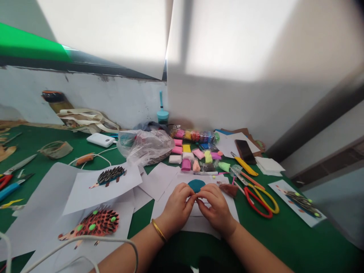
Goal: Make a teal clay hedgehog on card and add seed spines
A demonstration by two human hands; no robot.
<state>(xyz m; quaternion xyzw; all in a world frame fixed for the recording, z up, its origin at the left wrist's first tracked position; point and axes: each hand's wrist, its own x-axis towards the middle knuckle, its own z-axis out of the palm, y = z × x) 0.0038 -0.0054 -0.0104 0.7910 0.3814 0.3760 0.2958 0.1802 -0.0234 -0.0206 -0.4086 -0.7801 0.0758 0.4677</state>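
My left hand (pixel 179 201) and my right hand (pixel 215 207) meet over a white sheet of paper (pixel 165 203), thumbs and forefingers pinched together at the tips. Whatever lies between the fingertips is too small and covered to name. Just beyond them a flat blue oval of modelling clay (pixel 196 184) rests on the sheet, its near edge partly behind my fingers. A brown clay packet (pixel 229 189) lies beside my right hand. Behind the oval is a thin pen-like tool (pixel 203 173).
Several coloured clay packets (pixel 186 164) and a plastic bag (pixel 148 146) lie at the back. Scissors (pixel 257 195), a yellow cutter (pixel 245 165) and a phone (pixel 245 151) are on the right. Left are hedgehog pictures (pixel 109 176) and a white cable (pixel 85 238).
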